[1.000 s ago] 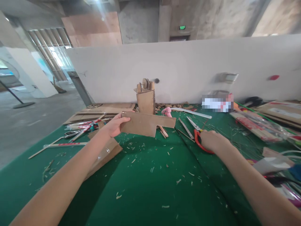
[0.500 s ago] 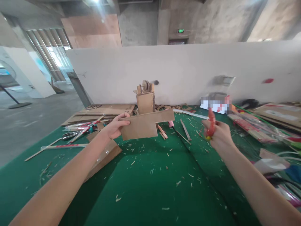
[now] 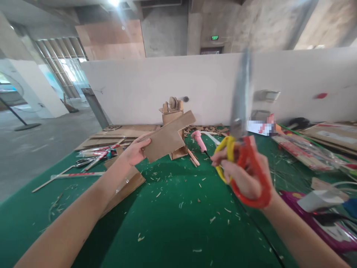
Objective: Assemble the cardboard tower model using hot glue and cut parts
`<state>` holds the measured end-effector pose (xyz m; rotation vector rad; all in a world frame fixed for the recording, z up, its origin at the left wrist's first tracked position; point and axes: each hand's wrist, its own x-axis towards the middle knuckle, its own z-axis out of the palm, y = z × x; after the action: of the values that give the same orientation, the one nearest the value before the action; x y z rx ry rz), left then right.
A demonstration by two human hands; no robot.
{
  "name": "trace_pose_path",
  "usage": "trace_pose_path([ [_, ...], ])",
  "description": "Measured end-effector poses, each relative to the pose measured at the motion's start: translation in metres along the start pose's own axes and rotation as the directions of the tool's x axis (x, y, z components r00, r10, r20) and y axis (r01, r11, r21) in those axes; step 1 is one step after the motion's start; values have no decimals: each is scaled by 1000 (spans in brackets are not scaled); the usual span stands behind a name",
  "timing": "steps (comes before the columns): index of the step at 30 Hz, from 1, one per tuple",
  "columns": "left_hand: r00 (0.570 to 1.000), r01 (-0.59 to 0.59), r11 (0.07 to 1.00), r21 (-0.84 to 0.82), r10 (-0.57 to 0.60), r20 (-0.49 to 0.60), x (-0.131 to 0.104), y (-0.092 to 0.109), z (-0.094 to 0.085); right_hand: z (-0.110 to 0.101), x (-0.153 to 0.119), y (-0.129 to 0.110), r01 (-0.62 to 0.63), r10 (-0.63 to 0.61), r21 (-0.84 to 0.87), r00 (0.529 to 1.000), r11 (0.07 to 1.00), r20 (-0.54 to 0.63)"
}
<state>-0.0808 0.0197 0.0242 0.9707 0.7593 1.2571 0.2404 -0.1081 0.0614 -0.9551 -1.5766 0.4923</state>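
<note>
Left hand: grasping the notched cardboard piece by its left end, thumb on the near face. The piece is held above the table, in front of the cardboard tower, overlapping it in view. Half a second ago the piece stood nearly level; it is now tilted, its narrow arm raised toward the upper right. The tower's lower part now shows beneath it.

Right hand: grasping the scissors by the handles, one loop yellow, one red. A second ago the scissors were low over the table, blades directed away and to the left; half a second ago the handles were seen nearly edge-on. They are now raised, blades upward against the white partition. The blades are blurred; their exact setting cannot be determined. How the fingers pass through the loops is likewise unclear.

The pink tool, largely covered by the piece half a second ago, is now exposed between the two hands. At right, more of the purple object is visible beside the right forearm. The folded cardboard lies unchanged by the left forearm.
</note>
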Motion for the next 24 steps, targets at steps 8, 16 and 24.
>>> trace_pose_path([
  [8,1000,-14,1000,-13,14,10,-1,-5,3,18,-15,-13,23,1,-189,992,982,124],
  [16,999,-24,1000,-1,24,-34,-3,-2,10,6,3,23,-197,143,-434,978,879,-155],
  [24,1000,-16,1000,11,16,-26,-2,1,3,-40,30,72,-385,492,-857,851,342,-186],
])
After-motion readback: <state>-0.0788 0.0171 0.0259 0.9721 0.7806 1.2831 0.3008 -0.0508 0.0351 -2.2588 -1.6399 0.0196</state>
